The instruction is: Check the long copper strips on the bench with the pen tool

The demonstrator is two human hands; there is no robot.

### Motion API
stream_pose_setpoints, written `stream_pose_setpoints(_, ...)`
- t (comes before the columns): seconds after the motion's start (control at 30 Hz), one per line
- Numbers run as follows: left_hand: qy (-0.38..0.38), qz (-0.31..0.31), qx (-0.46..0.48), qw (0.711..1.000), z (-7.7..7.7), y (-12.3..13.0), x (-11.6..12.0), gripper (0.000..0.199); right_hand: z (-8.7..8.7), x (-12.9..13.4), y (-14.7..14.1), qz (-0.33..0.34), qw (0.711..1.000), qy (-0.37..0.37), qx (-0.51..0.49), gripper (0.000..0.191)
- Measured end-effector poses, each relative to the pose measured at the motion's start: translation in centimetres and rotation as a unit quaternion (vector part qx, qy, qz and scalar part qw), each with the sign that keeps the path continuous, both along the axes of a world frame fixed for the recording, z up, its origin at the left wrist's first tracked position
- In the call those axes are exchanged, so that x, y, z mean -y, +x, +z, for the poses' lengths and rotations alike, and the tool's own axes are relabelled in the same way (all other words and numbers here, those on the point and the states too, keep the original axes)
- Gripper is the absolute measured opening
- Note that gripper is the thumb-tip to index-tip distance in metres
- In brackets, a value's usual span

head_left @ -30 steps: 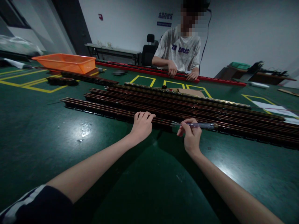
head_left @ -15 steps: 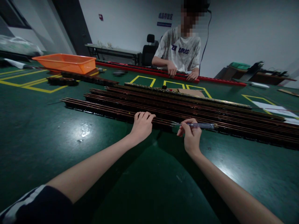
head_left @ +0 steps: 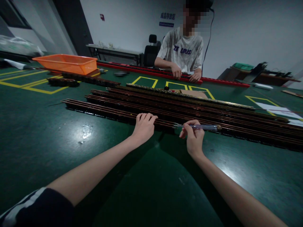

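Pinching a slim clear-handled tool (head_left: 207, 127) between thumb and fingers, the right hand (head_left: 194, 135) holds it almost level over the nearest of several long, dark bars (head_left: 104, 108). The tool's smooth, see-through handle has a faint purple tint and ends in a rounded brownish butt; its thin, pale tip points left, at the front bar's edge, though whether it touches is too small to tell. Just to the left, the left hand (head_left: 144, 127) lies over the same bar with fingers curved and slightly apart; whether it grips or only rests cannot be told. The bars lie side by side across the glossy green tabletop (head_left: 151, 192), straight and narrow, topped with thin reddish-brown strips that have a metallic sheen. Behind them lies a flat, matt piece of brown cardboard (head_left: 194, 93). At the far left stands an orange plastic basket (head_left: 87, 66) with ribbed, flared walls, near yellow lines (head_left: 35, 90) marking out rectangles. Across from it all, a co-worker (head_left: 184, 47) rests 2 hands on a long red rail (head_left: 224, 82); purple letters on the mottled grey T-shirt read "ZE" and "OUS", partly lost in a fold. A wall sign (head_left: 168, 16) reads "成品存放区"
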State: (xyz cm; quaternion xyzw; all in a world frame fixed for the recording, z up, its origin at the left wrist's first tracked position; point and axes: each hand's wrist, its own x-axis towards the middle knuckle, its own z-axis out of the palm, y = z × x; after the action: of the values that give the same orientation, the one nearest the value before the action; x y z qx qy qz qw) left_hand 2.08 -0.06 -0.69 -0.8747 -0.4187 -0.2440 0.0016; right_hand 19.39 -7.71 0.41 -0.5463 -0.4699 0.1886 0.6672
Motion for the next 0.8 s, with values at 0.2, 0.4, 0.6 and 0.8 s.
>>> stream_pose_setpoints(0.2, 0.003, 0.001, -0.003, 1.0, 0.02, 0.06, 0.01, 0.041, -0.04, 0.09, 0.12, -0.017, 0.999, -0.004, 0.029, 0.01)
stream_pose_setpoints(0.4, -0.006, 0.001, -0.003, 1.0, 0.18, 0.05, 0.09, 0.042, -0.02, 0.22, 0.09, -0.059, 0.997, -0.007, 0.046, 0.011)
stream_pose_setpoints(0.6, 0.0, -0.003, -0.001, 1.0, 0.07, 0.0, 0.04, 0.042, 0.24, 0.27, 0.02, -0.117, 0.992, 0.001, 0.043, 0.01)
stream_pose_setpoints(0.8, -0.001, -0.003, 0.002, 1.0, -0.02, -0.01, 0.01, 0.042, 0.05, 0.22, 0.37, -0.172, 0.984, 0.014, 0.049, 0.011)
